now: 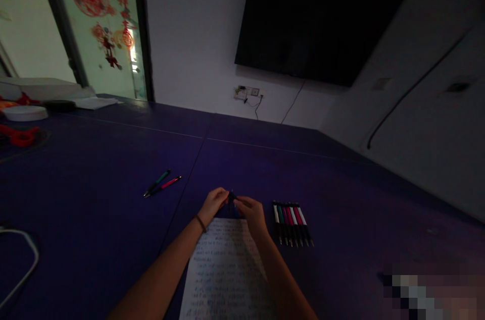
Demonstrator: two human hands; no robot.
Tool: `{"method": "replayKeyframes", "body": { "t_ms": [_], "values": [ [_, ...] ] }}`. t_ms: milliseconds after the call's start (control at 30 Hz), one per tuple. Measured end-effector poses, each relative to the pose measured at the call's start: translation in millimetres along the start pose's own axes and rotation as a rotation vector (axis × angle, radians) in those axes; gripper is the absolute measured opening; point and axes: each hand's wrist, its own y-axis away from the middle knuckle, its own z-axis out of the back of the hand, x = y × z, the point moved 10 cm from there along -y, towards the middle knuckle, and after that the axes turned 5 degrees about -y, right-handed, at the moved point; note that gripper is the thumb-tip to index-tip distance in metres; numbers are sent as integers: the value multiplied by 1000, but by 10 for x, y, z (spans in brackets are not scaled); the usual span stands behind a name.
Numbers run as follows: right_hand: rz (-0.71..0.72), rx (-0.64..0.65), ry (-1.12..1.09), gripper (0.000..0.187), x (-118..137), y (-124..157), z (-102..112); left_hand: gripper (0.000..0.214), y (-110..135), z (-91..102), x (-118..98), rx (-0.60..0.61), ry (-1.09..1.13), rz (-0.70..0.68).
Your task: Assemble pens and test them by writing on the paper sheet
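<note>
My left hand [214,204] and my right hand [251,212] meet just past the top edge of a handwritten sheet of paper [227,269]. Both are closed in a pinch at a small dark object [231,197] between them, too dim and small to name. Something bluish shows below it, between the hands. To the right of my right hand, several pens [291,223] with white, green, purple and pink barrels lie side by side in a row. Left of my left hand are two more, a green pen [157,182] and a pink pen [163,186], their lower ends close together.
The dark purple table [125,158] has seams across it. On the far left lie red-handled scissors [20,136], a white round item [26,113] and papers [94,102]. A white cable [32,247] curves at the left edge. A large screen [318,19] hangs on the wall.
</note>
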Motion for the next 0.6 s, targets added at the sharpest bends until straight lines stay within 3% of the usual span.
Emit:
{"method": "replayKeyframes", "body": {
  "t_ms": [67,133,233,300,367,467,600],
  "values": [
    [16,-32,78,32,4,-1,34,34,-2,-27,-15,18,-18,-19],
    [60,-155,209,30,39,-3,195,33,-16,-10,-12,3,-56,-37],
    [115,-312,457,22,98,8,429,26,-22,149,-35,-156,-215,-87],
    [135,-306,589,17,105,5,458,19,12,254,-86,-281,-403,-119],
    [160,-271,669,16,111,12,425,14,46,270,-124,-328,-633,-117],
    [207,-239,729,19,150,42,352,13,70,178,-132,-266,-942,-91],
    [232,-233,793,22,195,54,319,19,90,66,-146,-193,-1122,-119]
  ]
}}
